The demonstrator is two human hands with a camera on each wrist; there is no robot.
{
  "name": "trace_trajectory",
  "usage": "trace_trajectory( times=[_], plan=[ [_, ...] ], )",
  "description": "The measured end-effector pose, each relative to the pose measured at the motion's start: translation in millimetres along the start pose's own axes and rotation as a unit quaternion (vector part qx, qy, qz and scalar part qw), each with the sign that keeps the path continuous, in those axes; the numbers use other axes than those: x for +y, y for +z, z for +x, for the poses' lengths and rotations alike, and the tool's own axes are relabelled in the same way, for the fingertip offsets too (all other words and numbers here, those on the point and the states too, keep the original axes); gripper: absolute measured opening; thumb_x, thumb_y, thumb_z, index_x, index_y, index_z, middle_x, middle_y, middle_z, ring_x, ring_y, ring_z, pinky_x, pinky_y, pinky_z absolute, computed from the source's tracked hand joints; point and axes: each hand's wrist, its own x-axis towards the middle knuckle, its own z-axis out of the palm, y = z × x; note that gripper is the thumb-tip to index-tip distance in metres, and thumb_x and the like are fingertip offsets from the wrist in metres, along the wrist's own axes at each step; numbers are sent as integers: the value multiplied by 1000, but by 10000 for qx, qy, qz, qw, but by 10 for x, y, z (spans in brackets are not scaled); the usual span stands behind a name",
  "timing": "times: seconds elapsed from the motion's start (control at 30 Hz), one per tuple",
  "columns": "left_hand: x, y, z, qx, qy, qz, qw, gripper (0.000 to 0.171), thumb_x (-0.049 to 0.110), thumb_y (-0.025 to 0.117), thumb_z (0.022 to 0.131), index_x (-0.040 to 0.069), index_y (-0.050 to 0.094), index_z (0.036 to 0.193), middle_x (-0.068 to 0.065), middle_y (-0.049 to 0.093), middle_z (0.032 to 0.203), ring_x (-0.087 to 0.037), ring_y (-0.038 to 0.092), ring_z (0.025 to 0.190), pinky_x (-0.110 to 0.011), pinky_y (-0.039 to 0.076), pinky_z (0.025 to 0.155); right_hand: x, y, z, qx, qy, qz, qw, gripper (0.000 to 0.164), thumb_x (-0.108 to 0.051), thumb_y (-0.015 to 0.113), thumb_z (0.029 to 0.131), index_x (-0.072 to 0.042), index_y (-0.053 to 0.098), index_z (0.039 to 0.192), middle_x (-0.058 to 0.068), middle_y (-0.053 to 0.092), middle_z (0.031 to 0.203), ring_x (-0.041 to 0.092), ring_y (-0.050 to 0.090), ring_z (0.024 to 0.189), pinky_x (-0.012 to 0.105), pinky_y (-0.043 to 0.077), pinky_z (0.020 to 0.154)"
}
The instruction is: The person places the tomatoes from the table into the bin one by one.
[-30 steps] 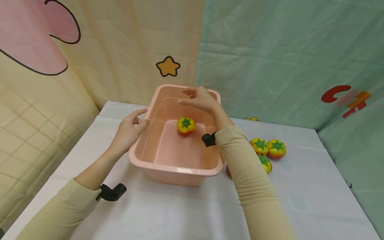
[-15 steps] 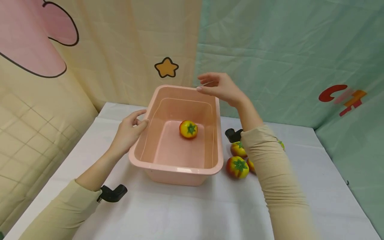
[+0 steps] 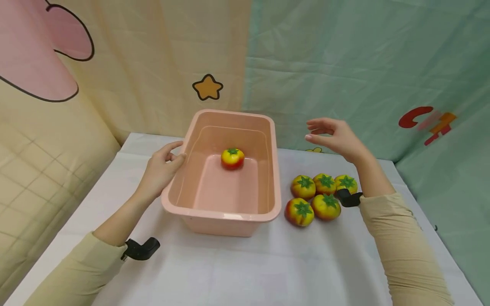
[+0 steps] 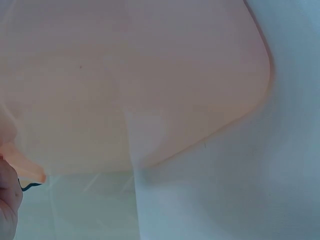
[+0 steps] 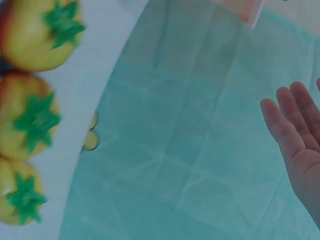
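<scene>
A pink plastic basin stands on the table, and a single red-and-yellow tomato with a green star-shaped top lies inside it. My left hand holds the basin's left rim; in the left wrist view the basin's outer wall fills most of the picture. To the right of the basin, my right hand is raised with relaxed fingers and nothing in them. Below and in front of it several more tomatoes sit in a cluster on the table. The right wrist view shows the palm side of the hand.
A white cloth covers the table. Printed curtains hang right behind its back edge and at both sides. Black wrist mounts stick out from both sleeves.
My right hand has moved from over the basin out to the right, beyond its rim. Inside the basin, the tomato has rolled and turned a little. The left hand stays at the rim.
</scene>
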Motion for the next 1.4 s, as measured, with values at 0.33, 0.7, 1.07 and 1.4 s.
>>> trace_trajectory(
  times=[0.33,0.7,1.07,1.4],
  plan=[
    [-43,18,18,27,-2,-146,9999,49,25,51,94,4,43,138,-9,55,76,-10,54,57,-23,49,55,547,-103,-384,217,388,-179,9989,55,-28,62,90,-6,44,138,16,45,136,27,44,119,50,39,96],
    [-50,18,15,-56,-102,-363,9993,51,27,50,95,4,40,140,-11,55,79,-10,57,58,-24,50,54,1089,-122,-672,634,774,-400,9942,64,-32,61,91,0,37,140,24,34,141,40,29,128,59,30,99],
    [-85,50,-1,-15,-147,-614,9980,51,25,52,94,3,41,139,-7,53,76,-8,55,57,-23,50,52,1608,-24,-907,881,1340,-111,9870,73,-36,61,90,0,27,145,28,24,145,48,21,129,66,25,98],
    [-77,44,19,52,-126,-574,9983,51,25,53,94,4,41,140,-8,53,76,-7,54,58,-22,49,53,1874,98,-980,831,1444,389,9853,82,-29,66,88,1,17,147,29,16,148,50,19,130,65,22,99]
  ],
)
